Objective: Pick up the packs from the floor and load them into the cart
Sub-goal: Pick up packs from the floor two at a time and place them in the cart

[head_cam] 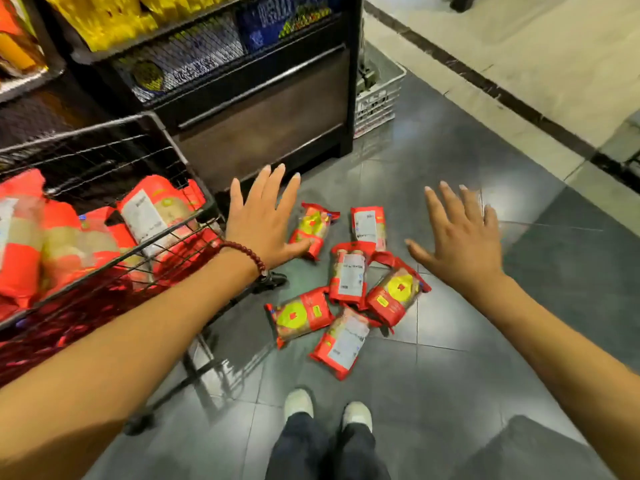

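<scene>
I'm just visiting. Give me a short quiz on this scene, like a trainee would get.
1. How many packs lie on the floor?
2. True or false: the right hand holds a pack.
3. Which wrist wears the bead bracelet: A left, B right?

Key: 1. Six. 2. False; both it and the left hand are open and hold nothing. 3. A.

Cart (194, 223) seemingly crowds packs' (346, 278) left.
</scene>
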`<control>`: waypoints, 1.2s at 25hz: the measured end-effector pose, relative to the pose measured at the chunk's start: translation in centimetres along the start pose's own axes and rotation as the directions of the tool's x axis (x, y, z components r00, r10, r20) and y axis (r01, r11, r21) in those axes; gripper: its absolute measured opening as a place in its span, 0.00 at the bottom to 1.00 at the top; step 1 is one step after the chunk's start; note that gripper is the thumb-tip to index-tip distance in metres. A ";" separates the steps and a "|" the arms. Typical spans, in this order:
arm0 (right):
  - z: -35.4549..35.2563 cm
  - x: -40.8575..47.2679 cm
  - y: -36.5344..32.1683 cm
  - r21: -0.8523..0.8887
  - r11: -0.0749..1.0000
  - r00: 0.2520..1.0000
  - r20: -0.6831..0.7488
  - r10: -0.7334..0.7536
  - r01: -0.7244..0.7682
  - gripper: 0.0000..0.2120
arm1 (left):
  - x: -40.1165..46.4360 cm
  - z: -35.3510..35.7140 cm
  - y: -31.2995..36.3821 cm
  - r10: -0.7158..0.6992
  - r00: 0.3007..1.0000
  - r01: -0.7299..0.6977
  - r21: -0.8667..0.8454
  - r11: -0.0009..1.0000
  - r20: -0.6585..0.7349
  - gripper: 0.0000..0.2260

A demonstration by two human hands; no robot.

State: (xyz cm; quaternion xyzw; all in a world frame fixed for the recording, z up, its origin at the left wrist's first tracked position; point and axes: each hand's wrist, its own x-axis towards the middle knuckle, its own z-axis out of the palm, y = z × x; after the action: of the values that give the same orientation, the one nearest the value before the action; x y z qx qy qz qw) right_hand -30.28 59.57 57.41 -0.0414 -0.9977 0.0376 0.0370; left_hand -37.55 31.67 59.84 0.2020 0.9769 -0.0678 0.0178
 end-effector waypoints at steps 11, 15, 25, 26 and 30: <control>48.8 -12.8 -0.6 0.127 0.894 0.771 0.567 0.290 -0.430 0.44 | 2.7 47.3 3.3 0.117 0.868 -0.146 0.023 0.989 0.482 0.47; 65.6 -15.6 -2.3 0.306 0.625 0.600 0.727 0.334 -0.718 0.38 | 3.5 64.7 2.5 0.074 0.774 0.087 -0.222 0.971 0.629 0.42; 74.9 -19.1 -6.2 0.618 -0.176 0.516 0.755 0.405 -0.766 0.13 | 2.3 73.8 1.1 -0.054 0.449 0.728 -0.330 0.601 0.892 0.44; 74.1 -19.9 -6.0 0.591 -0.138 0.505 0.770 0.391 -0.794 0.13 | 0.3 73.6 1.3 -0.051 0.441 0.805 -0.370 0.463 0.896 0.44; 66.0 -21.4 -4.7 0.501 -0.031 0.461 0.816 0.350 -0.865 0.39 | -6.5 67.6 1.8 -0.123 0.543 0.828 -0.505 0.243 0.831 0.36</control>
State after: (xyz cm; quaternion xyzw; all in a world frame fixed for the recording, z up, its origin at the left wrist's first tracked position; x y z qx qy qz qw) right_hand -14.50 48.28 -9.35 -0.4602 -0.6228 0.5987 -0.2048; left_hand -30.37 21.37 -6.92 -0.2158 0.7905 0.3812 0.4280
